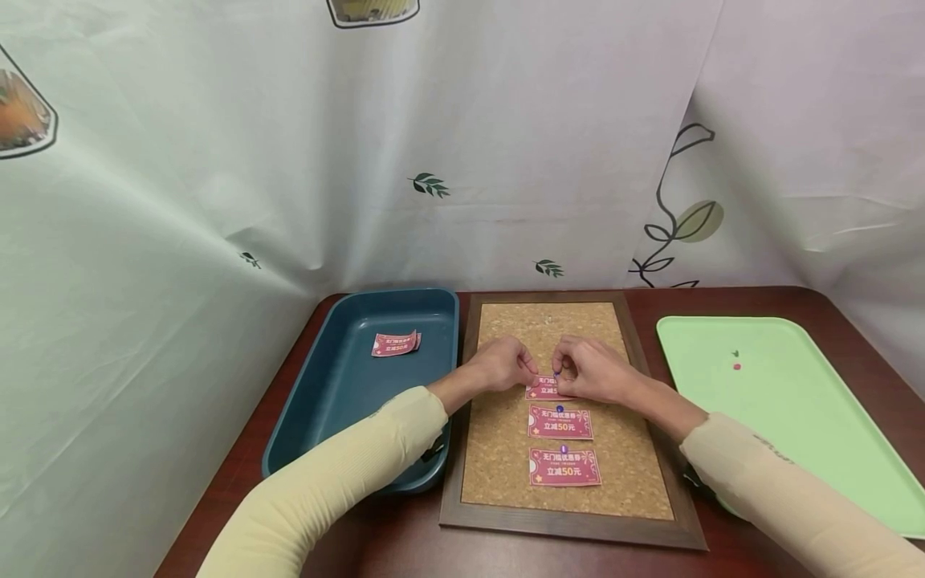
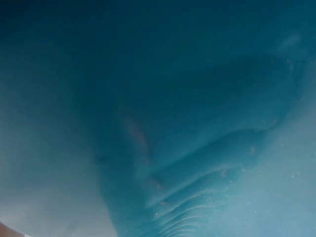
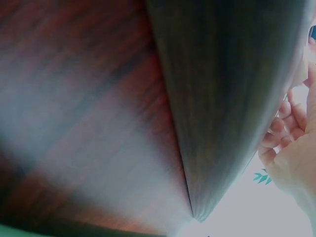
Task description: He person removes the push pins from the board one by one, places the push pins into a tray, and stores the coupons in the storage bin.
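White leaf-printed sheeting (image 1: 506,233) hangs behind the dark red wooden table (image 1: 405,542) we work at. Our left hand (image 1: 503,364) pinches a pink coupon (image 1: 543,393) at its upper left corner, thumb and forefinger nearly meeting; our right hand (image 1: 596,370) has its fingertips closed on a blue pushpin (image 1: 556,374) at that coupon's top edge. Beneath our fingers lies the framed corkboard (image 1: 499,474), with two pinned coupons (image 1: 560,425) nearer us than our fingertips. Left of our fingers, a dark blue tray (image 1: 328,409) holds loose coupons (image 1: 394,345); to their right sits a light green tray (image 1: 773,425).
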### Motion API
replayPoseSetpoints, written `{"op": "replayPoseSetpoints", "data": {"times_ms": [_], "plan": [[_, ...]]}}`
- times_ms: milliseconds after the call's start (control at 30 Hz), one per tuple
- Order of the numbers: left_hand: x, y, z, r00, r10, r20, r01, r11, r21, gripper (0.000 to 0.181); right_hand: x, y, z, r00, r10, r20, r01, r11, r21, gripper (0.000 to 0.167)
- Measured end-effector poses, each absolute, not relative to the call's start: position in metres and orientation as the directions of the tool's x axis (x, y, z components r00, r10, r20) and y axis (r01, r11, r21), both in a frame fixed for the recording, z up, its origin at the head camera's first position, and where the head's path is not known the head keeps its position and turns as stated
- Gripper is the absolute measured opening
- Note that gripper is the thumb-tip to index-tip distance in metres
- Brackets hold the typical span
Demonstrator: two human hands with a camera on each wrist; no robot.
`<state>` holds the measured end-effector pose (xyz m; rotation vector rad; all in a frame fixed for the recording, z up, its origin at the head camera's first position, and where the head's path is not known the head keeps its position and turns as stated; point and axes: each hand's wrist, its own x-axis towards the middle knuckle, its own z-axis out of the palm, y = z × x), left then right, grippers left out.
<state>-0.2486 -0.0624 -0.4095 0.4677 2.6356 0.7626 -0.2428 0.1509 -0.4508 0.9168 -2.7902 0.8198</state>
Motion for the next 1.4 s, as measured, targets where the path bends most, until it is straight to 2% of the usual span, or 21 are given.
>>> {"op": "replayPoseSetpoints", "data": {"times_ms": [300,1067,1400], "plan": [[-0.2493,-0.0620,-0.4101,-0.881,0.402,-0.248,0.206,0.799,0.565,0.009,-0.2430,0.1498,-0.4505,-0.818,-0.529,0.227,-0.569,0.688,-0.450,0.022],[-0.2506,-0.0624,-0.4103,-0.877,0.419,-0.236,0.229,0.795,0.562,0.009,-0.2449,0.1500,-0.4538,-0.801,-0.527,0.284,-0.598,0.680,-0.424,0.021],[-0.2496,-0.0615,-0.4096,-0.877,0.408,-0.253,0.216,0.807,0.550,0.005,-0.2460,0.1524,-0.4533,-0.817,-0.492,0.299,-0.574,0.658,-0.488,0.021]]}}
